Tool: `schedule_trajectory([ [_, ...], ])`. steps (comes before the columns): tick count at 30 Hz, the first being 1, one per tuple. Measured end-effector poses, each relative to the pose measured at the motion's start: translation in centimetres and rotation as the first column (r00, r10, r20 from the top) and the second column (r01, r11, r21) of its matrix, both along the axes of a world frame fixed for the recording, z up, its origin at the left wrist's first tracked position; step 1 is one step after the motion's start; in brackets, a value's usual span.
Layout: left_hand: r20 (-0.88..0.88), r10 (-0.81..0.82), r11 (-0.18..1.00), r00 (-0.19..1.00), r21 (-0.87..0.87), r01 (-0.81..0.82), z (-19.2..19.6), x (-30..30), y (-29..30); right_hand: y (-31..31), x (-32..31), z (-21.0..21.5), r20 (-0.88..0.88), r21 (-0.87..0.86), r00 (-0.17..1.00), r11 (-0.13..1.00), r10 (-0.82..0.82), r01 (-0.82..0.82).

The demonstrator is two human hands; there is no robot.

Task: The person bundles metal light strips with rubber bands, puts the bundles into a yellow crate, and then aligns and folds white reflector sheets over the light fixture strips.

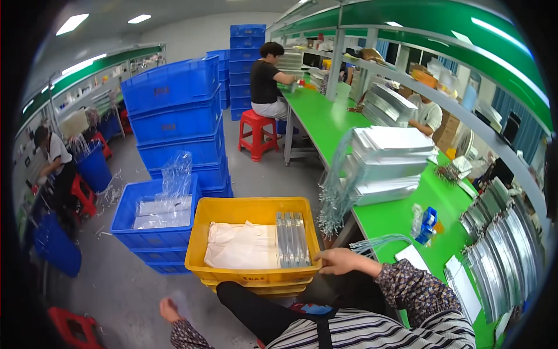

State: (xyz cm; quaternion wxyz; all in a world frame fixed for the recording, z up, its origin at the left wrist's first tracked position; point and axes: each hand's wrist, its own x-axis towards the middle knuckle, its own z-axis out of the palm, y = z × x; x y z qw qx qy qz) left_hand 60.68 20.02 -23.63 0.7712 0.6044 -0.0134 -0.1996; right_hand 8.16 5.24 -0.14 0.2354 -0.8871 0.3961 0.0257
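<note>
In front of my knees stands a yellow crate (250, 205) on top of other yellow crates. Inside it, a crumpled pale sheet (238, 245) covers most of the left side, and several silvery metal strips (292, 239) stand in a row along the right. My right hand (340, 261) is at the crate's front right corner, its fingers closed on the rim. Lower left, my left hand (169, 310) hangs away from the crate over the grey floor. It is small and smeared, so its fingers are hard to read.
Blue crates (174, 125) rise in a tall stack behind; a lower blue crate (152, 235) holds plastic-wrapped pieces. At right, a green workbench (372, 218) carries stacked white panels (386, 168) with trailing wires and curved metal strips (505, 256). A person sits on a red stool (257, 135).
</note>
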Motion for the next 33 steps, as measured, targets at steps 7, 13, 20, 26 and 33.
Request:
schedule_trajectory([
  [7,0.746,-0.022,0.974,0.665,-0.134,0.183,22.5,-11.2,-1.9,3.1,0.6,5.1,0.251,-0.052,0.960,0.992,0.125,-0.116],
  [13,0.997,0.079,0.930,0.013,-0.078,0.358,33.7,-27.3,-2.5,4.1,1.0,14.0,0.423,-0.585,0.877,0.808,0.228,0.072],
  [20,0.982,-0.059,0.510,0.180,-0.125,0.851,38.2,-37.1,-3.0,5.4,-1.8,15.8,0.504,-0.519,0.787,0.853,0.357,-0.055],
  [26,0.721,-0.499,0.115,0.481,-0.495,0.861,39.9,-38.3,-5.9,8.0,-4.3,15.8,0.660,-0.259,0.696,0.955,0.283,-0.144],
  [33,0.592,-0.759,-0.194,0.272,-0.603,0.774,43.3,-36.6,-6.4,7.8,-5.3,16.8,0.703,-0.364,0.647,0.931,0.295,-0.028],
])
